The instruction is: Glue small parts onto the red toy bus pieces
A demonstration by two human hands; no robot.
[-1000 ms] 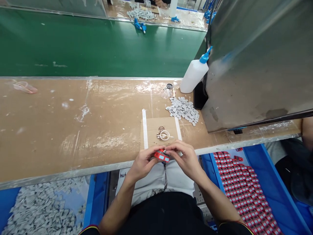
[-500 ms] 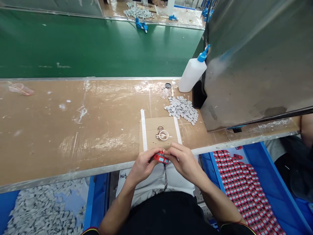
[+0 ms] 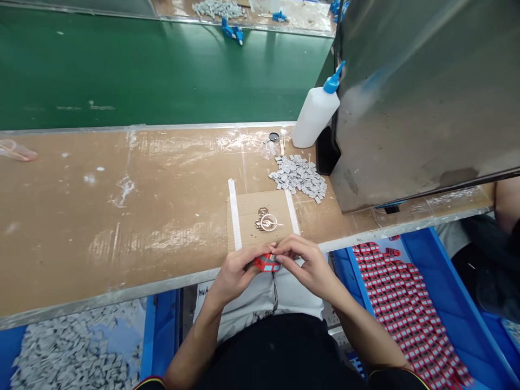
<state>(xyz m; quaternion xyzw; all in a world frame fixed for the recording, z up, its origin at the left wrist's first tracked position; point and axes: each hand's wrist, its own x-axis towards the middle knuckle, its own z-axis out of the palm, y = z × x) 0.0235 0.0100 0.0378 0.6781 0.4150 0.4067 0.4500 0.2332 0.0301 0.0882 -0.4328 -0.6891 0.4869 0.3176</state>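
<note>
My left hand [image 3: 235,270] is closed on a red toy car [image 3: 267,264] with pale windows, held just past the table's front edge. Fingers of my right hand [image 3: 303,262] pinch at the car's top right side, where a small grey piece [image 3: 273,258] shows; fingertips partly hide it. Beyond my hands, a small clear cup [image 3: 268,222] with a thin stick in it stands on a taped cardboard sheet [image 3: 247,204]. Behind that, to the right, lies a heap of flat grey pieces [image 3: 300,176].
A white bottle [image 3: 314,116] with a blue nozzle stands near a dark phone [image 3: 327,151] and a metal panel [image 3: 414,103]. Blue bins flank my lap: grey pieces [image 3: 73,346] left, rows of red toy cars [image 3: 406,303] right. A green belt [image 3: 162,70] runs behind the table.
The view has shifted slightly, so the table things sit a little higher and further left. Both hands stay on the red toy car, the right fingers still pinching at its top.
</note>
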